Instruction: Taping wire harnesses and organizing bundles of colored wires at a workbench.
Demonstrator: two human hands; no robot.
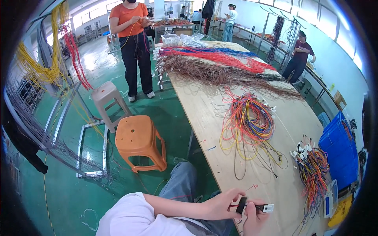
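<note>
Low in the head view, my two hands are close together over the table's near edge. My left hand (pixel 220 204) has its fingers bent around a black band-like piece (pixel 241 204), perhaps a roll of tape, with a short red wire beside it. My right hand (pixel 254 221) is closed on the dark wire end of a white plug connector (pixel 269 208), its thumb up against the black piece. The connector's white head points right, past the fingers. Fingers hide part of both pieces.
The wooden table (pixel 212 157) bears a coiled multicolour wire bundle (pixel 252 118), a harness bundle with white connectors (pixel 313 165), and long brown and red wires (pixel 212 72). A blue bin (pixel 338 149) stands right. An orange stool (pixel 136 137) and a standing person (pixel 134 43) are left.
</note>
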